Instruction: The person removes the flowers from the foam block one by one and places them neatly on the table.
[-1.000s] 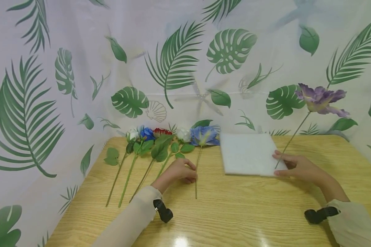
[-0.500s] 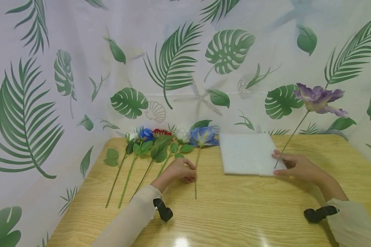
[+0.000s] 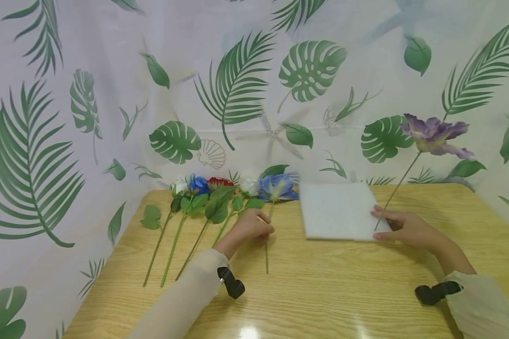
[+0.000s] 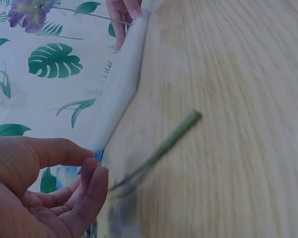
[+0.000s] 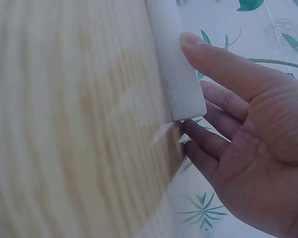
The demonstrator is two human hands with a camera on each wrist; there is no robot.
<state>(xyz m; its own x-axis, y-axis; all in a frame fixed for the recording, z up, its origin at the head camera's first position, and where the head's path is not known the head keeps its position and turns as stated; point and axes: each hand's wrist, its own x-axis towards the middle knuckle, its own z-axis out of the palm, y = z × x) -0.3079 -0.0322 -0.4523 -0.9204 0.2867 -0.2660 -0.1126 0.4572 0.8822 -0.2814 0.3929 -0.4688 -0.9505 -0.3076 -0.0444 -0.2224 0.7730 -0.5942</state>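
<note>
An artificial purple flower stands tilted, its stem meeting the white foam block near the right edge. My right hand grips that edge of the foam; in the right wrist view the thumb lies along its face and the fingers are at its corner. My left hand is at the stem of a blue flower lying on the table. Its fingers are curled, with thumb and fingertips almost meeting. Part of the stem is hidden behind the fingers, so whether they pinch it is unclear.
Left of the blue flower lie a white flower, a red one, a deep blue rose and another white one, stems toward me. A leaf-print curtain hangs behind the wooden table.
My left hand has moved slightly up along the blue flower's stem, its fingertips now crossing over it. My right hand, the foam block and the purple flower have kept their places.
</note>
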